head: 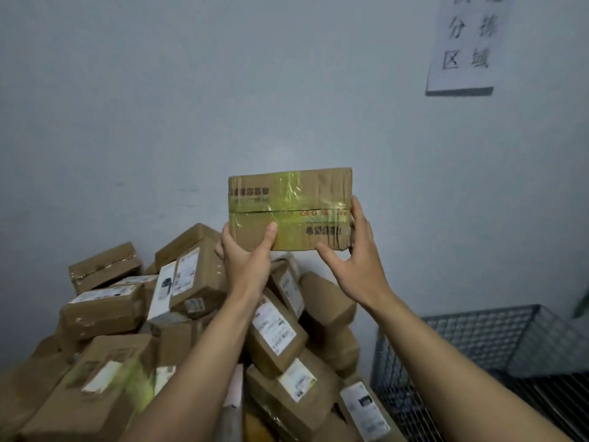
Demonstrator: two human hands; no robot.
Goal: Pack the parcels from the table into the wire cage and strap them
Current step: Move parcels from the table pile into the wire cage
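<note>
Below the taped cardboard box [296,202] a heap of labelled parcels [105,314] crowds against the wall [191,90]; the wire cage [478,339] sits below and right of it, a paper sign [465,43] above right. The box is raised upright before the wall. The left hand [247,253] clamps its lower left corner, thumb on the front; the right hand [353,263] lies spread, straight fingers along its right edge.

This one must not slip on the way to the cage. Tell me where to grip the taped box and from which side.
Take the taped box by its two short ends, one hand from each side, thumbs in front, fingers behind: it is wide, its long edge level. The left hand pinches the lower left corner; the right end looks crumpled, so support it from below.
</note>
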